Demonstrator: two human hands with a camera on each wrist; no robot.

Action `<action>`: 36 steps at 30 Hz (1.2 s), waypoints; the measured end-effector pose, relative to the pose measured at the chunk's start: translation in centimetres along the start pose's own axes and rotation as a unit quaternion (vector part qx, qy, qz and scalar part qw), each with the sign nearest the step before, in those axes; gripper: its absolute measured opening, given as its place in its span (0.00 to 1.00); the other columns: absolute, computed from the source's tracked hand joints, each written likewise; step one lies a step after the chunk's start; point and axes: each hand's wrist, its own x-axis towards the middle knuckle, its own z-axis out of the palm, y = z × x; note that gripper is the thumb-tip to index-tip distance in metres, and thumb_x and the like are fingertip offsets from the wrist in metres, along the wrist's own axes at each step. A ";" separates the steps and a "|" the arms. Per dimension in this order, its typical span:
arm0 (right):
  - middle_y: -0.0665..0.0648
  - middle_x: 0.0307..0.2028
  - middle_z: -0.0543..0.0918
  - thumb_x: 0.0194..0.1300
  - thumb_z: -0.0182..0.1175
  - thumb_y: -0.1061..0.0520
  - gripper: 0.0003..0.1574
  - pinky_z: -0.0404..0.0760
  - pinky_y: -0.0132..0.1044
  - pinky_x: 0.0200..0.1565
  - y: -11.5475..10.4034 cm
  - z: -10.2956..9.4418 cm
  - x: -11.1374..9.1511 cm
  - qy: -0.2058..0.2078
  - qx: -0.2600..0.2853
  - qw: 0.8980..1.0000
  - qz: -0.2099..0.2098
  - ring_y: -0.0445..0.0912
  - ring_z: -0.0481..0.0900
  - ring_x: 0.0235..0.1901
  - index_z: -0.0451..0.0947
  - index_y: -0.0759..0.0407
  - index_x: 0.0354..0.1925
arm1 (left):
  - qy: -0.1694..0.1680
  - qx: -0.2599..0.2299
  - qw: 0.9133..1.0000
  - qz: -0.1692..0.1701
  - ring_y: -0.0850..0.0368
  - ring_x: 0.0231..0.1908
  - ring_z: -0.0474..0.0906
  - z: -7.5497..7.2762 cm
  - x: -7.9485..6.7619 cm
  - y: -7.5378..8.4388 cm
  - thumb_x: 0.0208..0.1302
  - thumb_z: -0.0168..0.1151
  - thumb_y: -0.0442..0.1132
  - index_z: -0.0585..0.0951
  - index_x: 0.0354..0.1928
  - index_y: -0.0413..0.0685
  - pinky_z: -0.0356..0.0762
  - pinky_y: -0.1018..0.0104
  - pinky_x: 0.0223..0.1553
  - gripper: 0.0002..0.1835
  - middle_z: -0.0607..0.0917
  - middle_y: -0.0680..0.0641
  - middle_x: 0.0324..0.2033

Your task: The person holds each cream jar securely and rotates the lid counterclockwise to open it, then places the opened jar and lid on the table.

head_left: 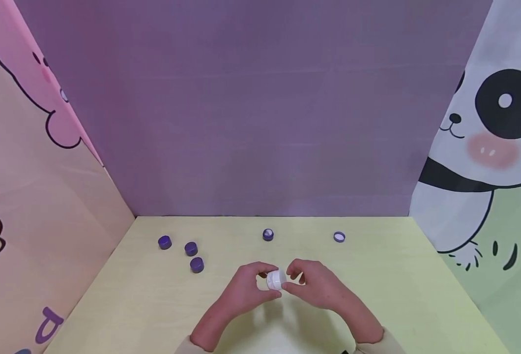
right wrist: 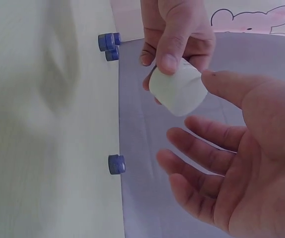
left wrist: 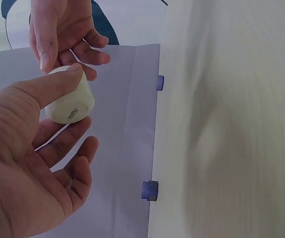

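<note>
Left hand (head_left: 249, 290) pinches white jar (head_left: 275, 280) | right hand (head_left: 317, 285) loose, thumb touching jar | step: seemingly two-handed handling | next: likely needs right fingers round jar's free end

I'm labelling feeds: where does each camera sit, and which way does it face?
Head: on the head, facing forward and down at the table; left hand, right hand, forearms show.
Left wrist: worn there, facing the jar; both hands show.
Right wrist: worn there, facing the jar; both hands show.
Both wrist views share the jar.
</note>
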 end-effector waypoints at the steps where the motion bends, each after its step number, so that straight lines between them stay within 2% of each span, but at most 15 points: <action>1: 0.44 0.33 0.79 0.61 0.67 0.46 0.15 0.75 0.36 0.30 0.0 0.1 0.0 0.001 -0.001 1.000 0.002 0.41 0.75 0.29 0.78 0.53 0.39 | 0.000 0.001 1.000 0.001 0.60 0.43 0.76 0.0 0.0 0.0 0.50 0.77 0.44 0.84 0.50 0.51 0.77 0.53 0.47 0.23 0.83 0.61 0.43; 9: 0.43 0.33 0.78 0.63 0.63 0.38 0.16 0.73 0.35 0.26 0.2 0.8 0.3 0.000 -0.014 0.999 0.032 0.39 0.74 0.25 0.79 0.47 0.37 | -0.006 -0.011 1.000 0.000 0.60 0.42 0.76 0.3 0.0 -0.1 0.49 0.77 0.43 0.84 0.49 0.51 0.77 0.53 0.45 0.22 0.83 0.60 0.43; 16: 0.42 0.29 0.78 0.60 0.64 0.36 0.18 0.73 0.35 0.25 0.4 1.3 0.4 0.011 -0.022 0.999 0.034 0.39 0.73 0.25 0.80 0.47 0.34 | -0.011 -0.011 1.000 0.014 0.62 0.42 0.77 0.6 -0.1 -0.4 0.49 0.77 0.42 0.84 0.49 0.51 0.76 0.53 0.47 0.22 0.83 0.60 0.43; 25: 0.41 0.26 0.79 0.58 0.68 0.38 0.17 0.72 0.34 0.22 0.3 1.5 0.6 0.010 0.008 0.999 0.031 0.39 0.73 0.22 0.80 0.48 0.32 | -0.006 -0.017 1.000 0.016 0.63 0.40 0.77 0.5 -0.1 -0.6 0.46 0.79 0.42 0.84 0.47 0.52 0.77 0.53 0.46 0.23 0.83 0.63 0.39; 30: 0.41 0.29 0.79 0.59 0.67 0.41 0.15 0.72 0.34 0.23 0.4 1.6 0.6 0.010 0.020 0.999 0.026 0.40 0.73 0.22 0.81 0.49 0.34 | 0.009 -0.022 1.000 -0.005 0.58 0.41 0.78 0.6 -0.1 -0.8 0.45 0.80 0.45 0.81 0.44 0.56 0.76 0.56 0.43 0.23 0.82 0.64 0.36; 34: 0.42 0.30 0.79 0.61 0.66 0.43 0.13 0.74 0.34 0.24 0.6 1.5 0.6 0.007 0.031 0.999 0.023 0.40 0.74 0.24 0.81 0.49 0.35 | 0.022 -0.033 0.999 -0.013 0.55 0.42 0.78 0.7 -0.1 -0.9 0.43 0.81 0.46 0.80 0.40 0.58 0.75 0.56 0.43 0.21 0.82 0.65 0.34; 36: 0.42 0.31 0.79 0.63 0.65 0.43 0.13 0.75 0.35 0.25 0.8 1.5 0.6 0.005 0.036 0.999 0.019 0.40 0.74 0.24 0.80 0.49 0.36 | 0.029 -0.044 0.999 -0.014 0.53 0.42 0.79 0.8 -0.1 -0.9 0.43 0.81 0.48 0.80 0.40 0.58 0.74 0.53 0.44 0.22 0.82 0.64 0.34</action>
